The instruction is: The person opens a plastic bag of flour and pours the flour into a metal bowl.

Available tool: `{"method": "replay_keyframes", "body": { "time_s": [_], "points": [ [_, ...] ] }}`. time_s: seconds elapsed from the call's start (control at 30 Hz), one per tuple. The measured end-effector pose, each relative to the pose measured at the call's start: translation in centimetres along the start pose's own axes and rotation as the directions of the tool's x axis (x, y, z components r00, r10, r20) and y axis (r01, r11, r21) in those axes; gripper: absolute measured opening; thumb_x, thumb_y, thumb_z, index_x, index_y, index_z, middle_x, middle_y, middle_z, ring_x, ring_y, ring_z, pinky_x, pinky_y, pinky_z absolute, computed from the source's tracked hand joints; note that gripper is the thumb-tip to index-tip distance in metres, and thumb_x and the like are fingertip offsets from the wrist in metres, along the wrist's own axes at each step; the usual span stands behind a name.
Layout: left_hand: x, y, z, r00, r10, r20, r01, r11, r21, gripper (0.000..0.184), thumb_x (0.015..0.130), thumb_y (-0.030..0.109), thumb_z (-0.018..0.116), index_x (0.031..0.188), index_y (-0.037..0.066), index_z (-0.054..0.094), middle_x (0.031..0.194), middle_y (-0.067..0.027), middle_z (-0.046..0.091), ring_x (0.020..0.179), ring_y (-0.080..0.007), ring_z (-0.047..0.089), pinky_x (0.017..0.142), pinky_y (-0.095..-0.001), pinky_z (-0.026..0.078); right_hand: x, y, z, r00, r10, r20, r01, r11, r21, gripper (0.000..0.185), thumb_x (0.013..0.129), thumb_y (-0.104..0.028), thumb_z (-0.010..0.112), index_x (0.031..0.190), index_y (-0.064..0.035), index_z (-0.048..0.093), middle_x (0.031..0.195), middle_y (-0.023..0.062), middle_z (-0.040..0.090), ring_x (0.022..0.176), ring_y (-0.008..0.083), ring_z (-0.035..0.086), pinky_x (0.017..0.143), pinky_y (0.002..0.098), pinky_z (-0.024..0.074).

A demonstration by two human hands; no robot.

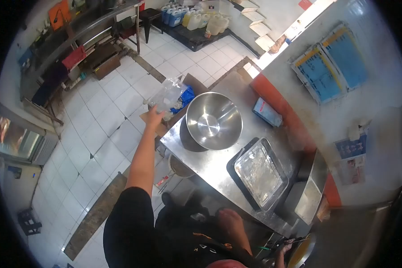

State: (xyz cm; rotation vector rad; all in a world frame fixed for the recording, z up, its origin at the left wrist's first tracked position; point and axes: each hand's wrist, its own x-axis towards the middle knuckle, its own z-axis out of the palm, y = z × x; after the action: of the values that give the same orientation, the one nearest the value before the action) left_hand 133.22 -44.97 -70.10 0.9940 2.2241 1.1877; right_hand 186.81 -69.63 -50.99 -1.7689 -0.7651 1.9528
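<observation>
My left hand (pixel 155 117) reaches out past the corner of the steel table, its fingers closed on a clear plastic bag (pixel 167 94). The bag hangs over a cardboard box (pixel 196 82) beside the table, next to a crumpled blue bag (pixel 187 96). Close to my body, by the table's front edge, is my right hand (pixel 228 217); it is dim and its fingers cannot be made out. A large steel mixing bowl (pixel 210 134) stands near the table corner. To its right lies a metal baking tray (pixel 261 174) with a whitish, worn surface.
The steel table (pixel 201 167) also bears a blue box (pixel 267 111) and a rectangular pan (pixel 307 203). Another person's hand (pixel 287 245) is near a round pan (pixel 303 252). Jugs (pixel 194 20) stand on a black pallet (pixel 196 40). A bucket (pixel 179 167) sits below the table.
</observation>
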Motion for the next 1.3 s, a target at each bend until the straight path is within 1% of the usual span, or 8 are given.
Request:
{"method": "replay_keyframes", "body": {
  "time_s": [0.07, 0.1, 0.2, 0.3, 0.4, 0.77, 1.13, 1.3],
  "points": [
    [-4.0, -3.6, -2.1, 0.997, -0.002, -0.074, -0.005, 0.995, -0.101, 0.058, 0.084, 0.032, 0.063, 0.131, -0.001, 0.051, 0.126, -0.0237, 0.057, 0.119, -0.0387, 0.053, 0.102, -0.0427, 0.04, 1.8, 0.0, -0.2, 0.999, -0.045, 0.006, 0.044, 0.998, 0.035, 0.033, 0.091, -0.013, 0.06, 0.122, -0.0013, 0.054, 0.116, 0.0106, 0.064, 0.096, 0.0192, 0.063, 0.084, 0.0323, 0.0501],
    [-6.6, -7.6, -2.3, 0.975, -0.202, -0.092, 0.203, 0.979, 0.001, 0.056, 0.086, 0.031, 0.059, 0.129, -0.002, 0.052, 0.13, -0.0236, 0.055, 0.121, -0.0385, 0.051, 0.104, -0.0441, 0.038, 2.5, 0.0, -0.1, 0.997, -0.083, 0.001, 0.083, 0.995, 0.057, 0.033, 0.091, -0.014, 0.06, 0.12, -0.0011, 0.056, 0.115, 0.0102, 0.065, 0.095, 0.0188, 0.063, 0.084, 0.0325, 0.0498],
    [-21.0, -21.5, -2.8, 0.976, -0.218, 0.013, 0.19, 0.879, 0.438, 0.047, 0.092, 0.03, 0.05, 0.125, -0.003, 0.054, 0.127, -0.0227, 0.056, 0.12, -0.0402, 0.05, 0.104, -0.0477, 0.038, 3.9, -1.1, 0.3, 0.992, -0.115, 0.05, 0.111, 0.99, 0.092, 0.033, 0.091, -0.017, 0.062, 0.119, -0.0005, 0.058, 0.113, 0.0095, 0.066, 0.093, 0.0178, 0.063, 0.084, 0.0318, 0.049],
    [-35.7, -20.8, -7.4, 0.699, -0.62, 0.356, 0.378, 0.744, 0.552, 0.046, 0.091, 0.029, 0.05, 0.124, -0.003, 0.055, 0.126, -0.0228, 0.057, 0.119, -0.0399, 0.051, 0.102, -0.0477, 0.038, 5.5, -3.7, 1.1, 0.984, -0.147, 0.103, 0.14, 0.987, 0.076, 0.033, 0.091, -0.018, 0.061, 0.119, -0.0009, 0.058, 0.113, 0.0086, 0.066, 0.092, 0.0155, 0.063, 0.083, 0.0311, 0.0484],
    [-41.6, -17.3, -10.2, 0.553, -0.685, 0.474, 0.439, 0.723, 0.533, 0.045, 0.091, 0.029, 0.05, 0.122, -0.003, 0.056, 0.125, -0.0229, 0.057, 0.117, -0.0396, 0.052, 0.101, -0.0476, 0.039, 9.5, -3.0, 0.9, 0.951, -0.153, 0.267, 0.145, 0.988, 0.051, 0.039, 0.089, -0.021, 0.065, 0.121, 0.0002, 0.056, 0.113, 0.009, 0.066, 0.096, 0.0155, 0.062, 0.083, 0.03, 0.0488],
    [-19.9, -7.4, -6.7, 0.509, -0.429, 0.746, 0.081, 0.887, 0.455, 0.04, 0.089, 0.027, 0.052, 0.117, -0.001, 0.058, 0.121, -0.0232, 0.059, 0.112, -0.0386, 0.055, 0.096, -0.0475, 0.043, 13.6, -8.3, 13.3, 0.816, -0.446, 0.368, 0.518, 0.846, -0.125, 0.033, 0.085, -0.024, 0.064, 0.11, -0.002, 0.063, 0.097, 0.0086, 0.066, 0.085, 0.0159, 0.061, 0.077, 0.03, 0.0494],
    [-15.2, -3.8, -3.0, 0.331, -0.228, 0.916, -0.173, 0.939, 0.297, 0.036, 0.087, 0.025, 0.053, 0.111, 0.0, 0.061, 0.117, -0.0235, 0.061, 0.107, -0.0377, 0.059, 0.091, -0.0473, 0.046, 2.4, 8.2, 15.1, 0.943, -0.286, -0.168, 0.317, 0.927, 0.201, 0.035, 0.087, -0.023, 0.064, 0.116, -0.0037, 0.062, 0.105, 0.0035, 0.064, 0.09, 0.0133, 0.058, 0.078, 0.0282, 0.0486],
    [-18.8, -4.8, -4.3, 0.209, -0.242, 0.947, -0.271, 0.916, 0.294, 0.034, 0.086, 0.024, 0.054, 0.109, 0.0, 0.062, 0.115, -0.0236, 0.062, 0.104, -0.0372, 0.06, 0.088, -0.0472, 0.047, -1.6, 16.3, 15.2, 0.895, -0.139, -0.424, 0.321, 0.86, 0.397, 0.037, 0.086, -0.025, 0.067, 0.117, -0.0072, 0.062, 0.097, 0.002, 0.066, 0.078, 0.0106, 0.06, 0.061, 0.024, 0.0453]
  ]
}}
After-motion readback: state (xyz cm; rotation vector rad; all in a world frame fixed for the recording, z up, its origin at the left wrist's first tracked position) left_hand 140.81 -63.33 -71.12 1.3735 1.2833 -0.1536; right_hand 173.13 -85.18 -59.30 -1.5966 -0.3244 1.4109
